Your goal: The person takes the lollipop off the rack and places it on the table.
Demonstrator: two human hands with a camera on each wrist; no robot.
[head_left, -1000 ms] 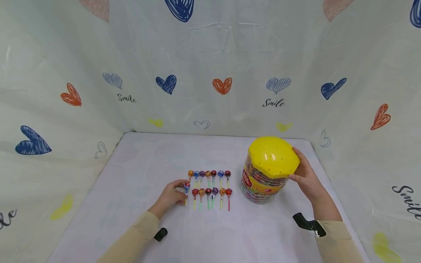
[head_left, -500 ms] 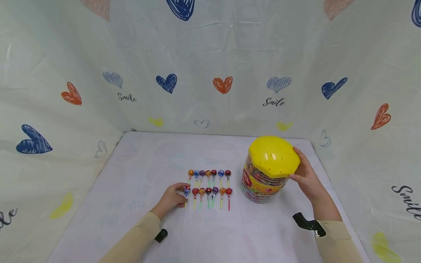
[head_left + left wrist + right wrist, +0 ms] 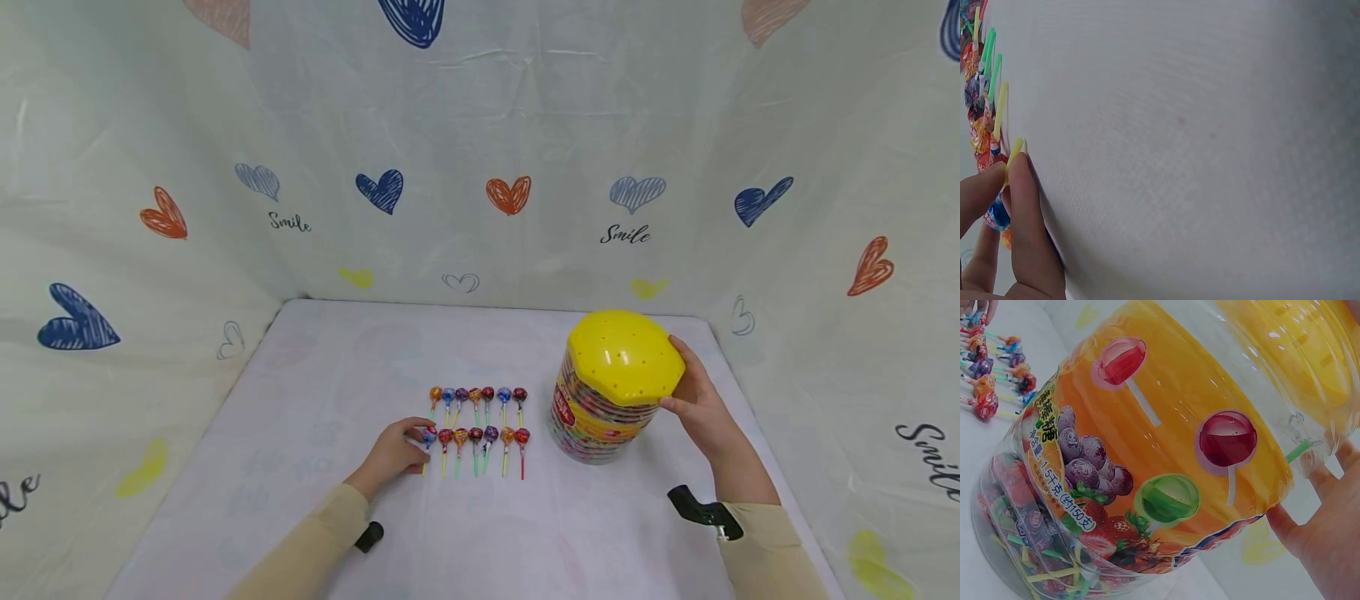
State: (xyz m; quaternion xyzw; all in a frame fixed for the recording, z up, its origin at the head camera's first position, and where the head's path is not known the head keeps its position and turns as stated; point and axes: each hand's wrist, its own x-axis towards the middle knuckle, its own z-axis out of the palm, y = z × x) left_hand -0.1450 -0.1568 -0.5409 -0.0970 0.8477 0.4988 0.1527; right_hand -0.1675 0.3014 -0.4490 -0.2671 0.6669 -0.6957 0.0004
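Observation:
At the left end of the front row, my left hand pinches a blue-and-red-wrapped lollipop. In the left wrist view, thumb and finger hold its yellow stick low over the white table, its blue wrapped head partly behind the fingers. My right hand holds the upper side of a large clear candy jar, just under its yellow lid. The jar leans slightly. In the right wrist view, lollipops fill its bottom, below an orange fruit label.
Two neat rows of lollipops lie mid-table: a back row and a front row, sticks toward me. The jar stands right of them. A white curtain printed with hearts surrounds the white table.
My left hand has lowered the lollipop and brought it slightly right and toward me, level with the front row. The right hand and the jar have stayed put.

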